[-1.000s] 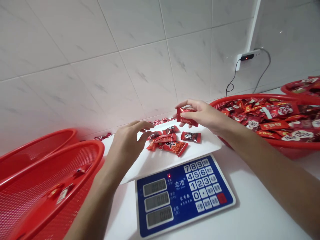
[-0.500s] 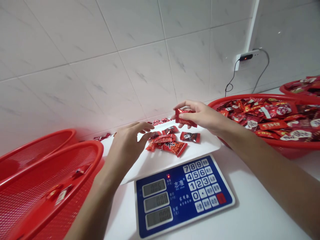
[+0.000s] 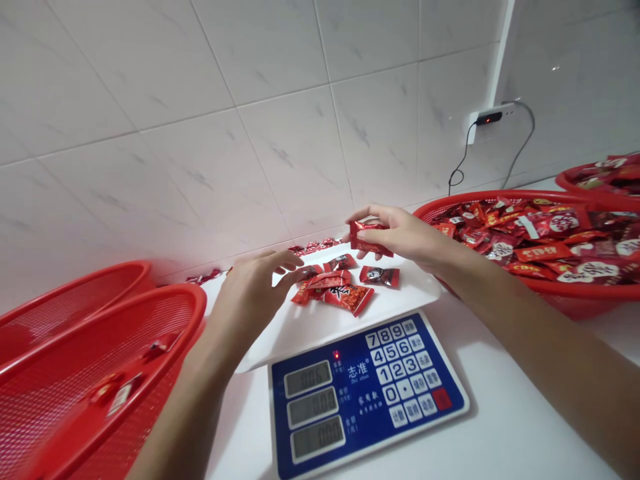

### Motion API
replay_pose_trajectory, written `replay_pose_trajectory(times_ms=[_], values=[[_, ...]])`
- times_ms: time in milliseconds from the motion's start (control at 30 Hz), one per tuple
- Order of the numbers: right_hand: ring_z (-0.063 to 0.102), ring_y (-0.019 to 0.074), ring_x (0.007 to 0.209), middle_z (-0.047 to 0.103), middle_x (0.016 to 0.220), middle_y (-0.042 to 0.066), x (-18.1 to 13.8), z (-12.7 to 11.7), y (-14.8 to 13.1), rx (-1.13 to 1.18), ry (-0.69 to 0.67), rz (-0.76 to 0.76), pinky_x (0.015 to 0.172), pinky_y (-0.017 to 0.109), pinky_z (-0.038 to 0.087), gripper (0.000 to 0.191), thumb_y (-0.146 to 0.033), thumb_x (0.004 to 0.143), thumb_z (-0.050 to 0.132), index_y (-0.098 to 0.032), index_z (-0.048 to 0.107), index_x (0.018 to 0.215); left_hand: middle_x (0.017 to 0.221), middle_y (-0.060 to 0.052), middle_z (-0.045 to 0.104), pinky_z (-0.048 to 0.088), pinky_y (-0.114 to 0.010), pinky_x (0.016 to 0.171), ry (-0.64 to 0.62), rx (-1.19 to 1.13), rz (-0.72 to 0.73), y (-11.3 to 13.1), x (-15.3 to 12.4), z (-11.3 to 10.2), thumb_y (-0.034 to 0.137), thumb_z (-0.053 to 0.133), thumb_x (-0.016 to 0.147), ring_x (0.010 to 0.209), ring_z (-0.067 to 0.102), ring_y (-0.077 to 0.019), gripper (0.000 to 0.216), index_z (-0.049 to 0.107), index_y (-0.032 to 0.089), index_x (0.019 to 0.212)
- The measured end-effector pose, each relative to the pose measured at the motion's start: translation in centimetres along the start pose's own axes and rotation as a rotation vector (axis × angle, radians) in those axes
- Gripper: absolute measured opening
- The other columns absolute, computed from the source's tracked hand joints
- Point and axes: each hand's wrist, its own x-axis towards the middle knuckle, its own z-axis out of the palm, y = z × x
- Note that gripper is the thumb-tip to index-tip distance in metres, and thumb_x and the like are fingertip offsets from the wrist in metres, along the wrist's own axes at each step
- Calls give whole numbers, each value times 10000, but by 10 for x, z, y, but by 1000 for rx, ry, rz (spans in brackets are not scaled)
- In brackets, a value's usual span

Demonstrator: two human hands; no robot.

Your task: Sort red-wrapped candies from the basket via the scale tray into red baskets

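Note:
My right hand (image 3: 387, 230) is closed on a red candy packet (image 3: 371, 241), held above the back right of the scale's white weighing tray (image 3: 270, 343). Over the tray's left side, my left hand (image 3: 260, 277) has its thumb and fingers apart. Its thumb tip is close to a small dark-and-red packet (image 3: 311, 270); I cannot tell whether they touch. Several red snack packets (image 3: 347, 298) lie grouped mid-tray, and a black-and-red candy (image 3: 380, 275) sits apart to their right. The blue scale panel (image 3: 367, 393) with keypad and three displays faces me.
A red basket (image 3: 575, 291) heaped with wrapped candies stands right, with another (image 3: 570, 177) behind it. At left are two red baskets; the nearer one (image 3: 197, 300) holds a few packets. Loose candies (image 3: 320, 245) lie along the tiled wall. A cable (image 3: 533, 127) runs from the socket.
My left hand has shifted very slightly left and down, its fingers a little less extended. My right hand still holds the candy packet in nearly the same place.

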Motion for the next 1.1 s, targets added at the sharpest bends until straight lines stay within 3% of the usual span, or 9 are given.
replay_pose_trajectory(times_ms=[133,267,400,500,633,800,1100], values=[[647,99,632,721,960,90,0,-1,-1,-4,19,2,441,173,413,209,-53,873,523,-152,563,1053,827,-42,746,462,-358,664,-144,49,-98,-13,1,-5,428,538,791,761,674,-254,253,715,246,790],[649,104,638,722,993,92,-1,-1,-2,10,11,4,451,182,422,225,-49,852,542,-158,565,1048,860,-50,756,475,-336,634,-202,9,-48,-12,0,0,468,550,790,736,678,-237,294,726,245,865],[645,113,658,722,1004,100,-3,-1,-4,11,-6,2,475,196,437,234,-64,839,564,-160,563,1052,815,-67,754,491,-331,592,-262,58,-20,-8,-2,8,399,534,798,716,687,-244,232,699,236,812],[642,121,659,722,980,100,-2,-2,-4,1,2,-1,461,201,428,233,-63,831,571,-160,569,1042,753,-69,740,500,-328,561,-243,53,-48,-15,-4,6,415,562,777,667,685,-240,205,630,227,824],[635,113,647,716,957,100,-1,-3,-4,-15,11,-12,443,193,408,229,-65,838,560,-154,570,1048,738,-54,726,501,-314,531,-171,8,-108,-27,-8,-14,464,612,719,660,686,-236,280,550,244,882],[623,106,643,714,976,99,-1,-2,-1,-12,-9,-20,450,193,408,232,-81,837,565,-152,566,1059,798,-49,716,503,-318,560,-5,41,-136,-17,-14,-35,534,624,715,708,685,-233,335,533,255,877],[604,97,582,708,951,88,-2,1,-2,-20,-13,13,450,207,419,247,-85,827,576,-156,571,1063,902,-39,699,522,-356,674,-29,-54,-88,-7,-16,-30,482,612,768,833,677,-231,293,534,247,924]])
